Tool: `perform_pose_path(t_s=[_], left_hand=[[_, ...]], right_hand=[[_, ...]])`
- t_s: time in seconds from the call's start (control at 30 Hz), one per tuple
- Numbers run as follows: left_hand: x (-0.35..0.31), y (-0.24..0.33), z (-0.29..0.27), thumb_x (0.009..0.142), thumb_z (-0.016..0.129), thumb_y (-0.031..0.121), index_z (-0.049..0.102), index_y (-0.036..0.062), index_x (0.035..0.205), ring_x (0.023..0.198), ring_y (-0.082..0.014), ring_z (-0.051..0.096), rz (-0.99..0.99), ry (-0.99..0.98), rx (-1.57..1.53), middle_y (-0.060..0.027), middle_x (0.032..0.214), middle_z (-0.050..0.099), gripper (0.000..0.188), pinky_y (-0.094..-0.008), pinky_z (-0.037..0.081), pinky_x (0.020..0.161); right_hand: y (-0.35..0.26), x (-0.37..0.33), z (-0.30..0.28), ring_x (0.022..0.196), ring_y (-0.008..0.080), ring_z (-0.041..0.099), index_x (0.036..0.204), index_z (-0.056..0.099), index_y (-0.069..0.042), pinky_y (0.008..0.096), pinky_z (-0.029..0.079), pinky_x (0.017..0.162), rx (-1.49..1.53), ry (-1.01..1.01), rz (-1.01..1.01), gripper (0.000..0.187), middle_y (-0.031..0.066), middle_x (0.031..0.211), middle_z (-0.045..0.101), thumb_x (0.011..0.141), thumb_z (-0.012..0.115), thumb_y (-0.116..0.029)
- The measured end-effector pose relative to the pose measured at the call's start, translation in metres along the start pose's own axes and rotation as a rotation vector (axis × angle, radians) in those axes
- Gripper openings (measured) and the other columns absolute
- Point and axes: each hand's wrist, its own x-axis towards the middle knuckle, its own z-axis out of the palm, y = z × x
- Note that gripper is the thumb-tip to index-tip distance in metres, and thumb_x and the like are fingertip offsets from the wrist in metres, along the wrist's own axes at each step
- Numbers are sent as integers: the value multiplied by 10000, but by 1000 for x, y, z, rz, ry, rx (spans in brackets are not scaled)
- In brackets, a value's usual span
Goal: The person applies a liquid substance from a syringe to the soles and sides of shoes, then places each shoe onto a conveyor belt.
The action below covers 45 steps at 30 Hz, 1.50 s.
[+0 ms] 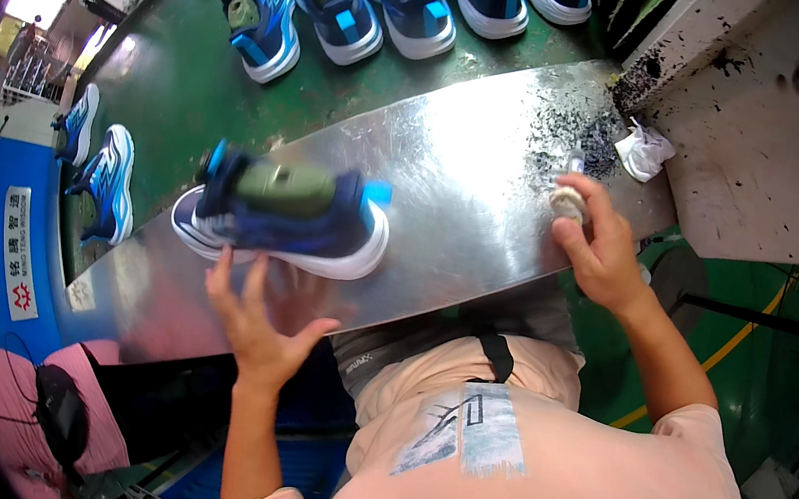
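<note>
A dark blue sneaker (297,221) with a white sole and bright blue heel tab lies on the metal bench top, blurred by motion. A green shoe last fills its opening. My left hand (259,322) is beside its near side, fingers spread and thumb out. The fingertips are at the sole's edge; whether they touch it I cannot tell. On the right, my right hand (606,252) is closed round a small off-white, round-ended tool (567,204). Its exact kind is unclear. A shiny pale piece shows just beyond it, above a patch of black specks.
Several similar sneakers (335,14) on lasts stand in a row on the green belt (176,109). More shoes (111,181) are at the left, near a blue machine panel (15,199). A crumpled white cloth (645,151) lies by the stained right-hand wall (779,128). Another person's pink sleeve (8,390) is at lower left.
</note>
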Motion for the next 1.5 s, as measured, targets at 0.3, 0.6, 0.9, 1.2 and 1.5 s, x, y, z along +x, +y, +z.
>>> perform_pose_path(t_s=[0.3,0.6,0.9,1.2,1.5], left_hand=[[109,21,-59,409,774,127,592,41,1037,993,-319,559,253,-540,-215,-160,1055,588,659,-361,439,869],[43,66,-63,495,619,22,639,8,912,924,-320,589,317,-126,-131,-145,952,613,418,-408,472,818],[58,72,-70,504,618,22,631,8,927,932,-321,579,320,-155,-138,-143,947,609,423,-413,466,811],[29,75,-51,717,551,45,632,10,871,867,-275,603,346,-53,-174,-141,896,614,177,-380,497,771],[-5,101,-29,759,559,92,630,51,918,905,-257,592,303,133,-246,-116,949,612,179,-367,480,815]], right_hand=[[-11,13,-22,565,65,423,1137,461,-66,210,349,515,8,-19,-71,329,13,725,522,828,550,-138],[-16,1,-39,670,75,475,1114,473,-52,214,400,593,-59,-16,-21,312,29,792,545,854,550,-207],[-23,3,-51,675,70,474,1103,476,-33,219,402,590,-79,-1,48,328,25,809,550,873,534,-258],[-30,-2,-50,527,71,428,1068,484,-38,189,346,480,279,-109,131,374,-3,680,506,874,472,-357],[-177,97,69,407,56,295,1209,340,-68,185,243,364,1082,-1049,236,661,1,549,414,871,195,-617]])
